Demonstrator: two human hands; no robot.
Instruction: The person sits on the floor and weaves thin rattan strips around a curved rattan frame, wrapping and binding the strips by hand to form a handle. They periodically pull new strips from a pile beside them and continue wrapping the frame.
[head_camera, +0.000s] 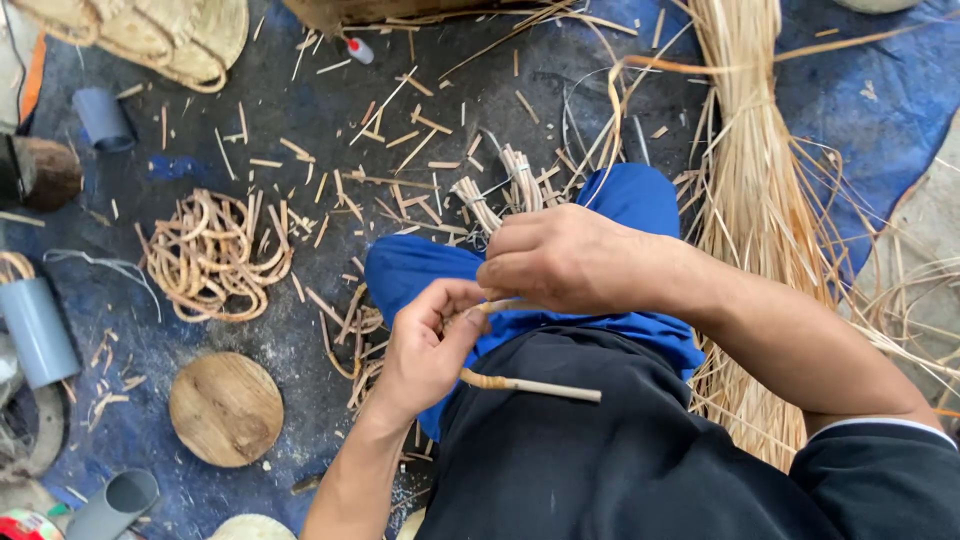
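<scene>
My left hand (425, 345) grips a bent piece of rattan cane (530, 385) over my lap; its pale straight end sticks out to the right. My right hand (560, 260) is closed just above it, pinching the upper end of the same cane and a thin strip wound around it. Both hands meet over my blue trouser knees (410, 265). Two small wrapped cane loops (500, 190) lie on the ground just beyond my right hand.
A long bundle of pale reed strips (750, 200) lies at the right. A heap of curled cane offcuts (215, 255) and a round wooden disc (226, 408) sit at the left. Grey pipe pieces (38, 330) and woven baskets (160, 35) line the left edge.
</scene>
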